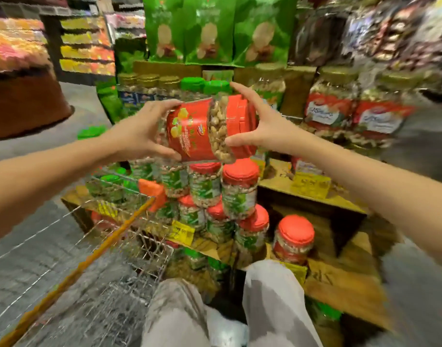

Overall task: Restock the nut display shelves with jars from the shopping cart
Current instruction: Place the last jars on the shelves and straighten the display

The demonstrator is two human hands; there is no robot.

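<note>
A large jar of nuts (209,128) with a red label and red lid lies on its side in the air in front of the display. My left hand (142,131) grips its bottom end, fingers curled round it. My right hand (260,126) holds the lid end between thumb and fingers. Below the jar, red-lidded nut jars (240,189) are stacked on the stepped wooden shelves (340,279). The wire shopping cart (109,236) with an orange rim stands at the lower left, against the shelves.
Green bags (209,31) hang above the top shelf, with gold-lidded and green-lidded jars (189,86) below them. Red-labelled cashew jars (332,113) fill the right side. Yellow price tags (182,232) edge the shelves. My legs show at the bottom. The aisle floor lies left.
</note>
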